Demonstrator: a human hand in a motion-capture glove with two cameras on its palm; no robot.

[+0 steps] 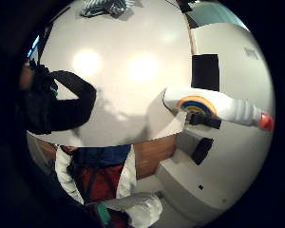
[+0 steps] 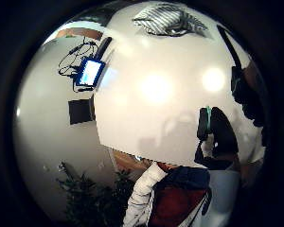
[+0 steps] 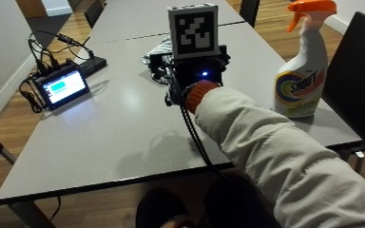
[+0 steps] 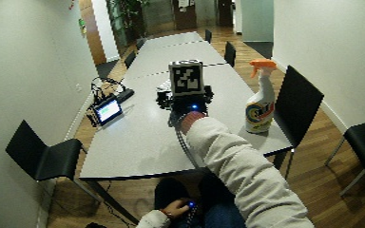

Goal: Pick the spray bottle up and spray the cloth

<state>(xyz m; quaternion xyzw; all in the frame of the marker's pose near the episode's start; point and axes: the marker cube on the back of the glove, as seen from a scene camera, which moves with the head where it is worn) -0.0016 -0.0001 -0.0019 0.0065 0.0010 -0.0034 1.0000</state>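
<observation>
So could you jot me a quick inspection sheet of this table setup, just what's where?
Surface: grey table, bare in the middle.
Job's things: spray bottle upright near the table's right edge, untouched; striped cloth lying further along the table, beyond the hand.
Clutter: small lit screen near the left edge.
Hand: gloved right hand held over the table, holding nothing; fingers hidden.
Cables: black cables bunched behind the screen.
Surroundings: black chair beside the bottle, wood floor.
</observation>
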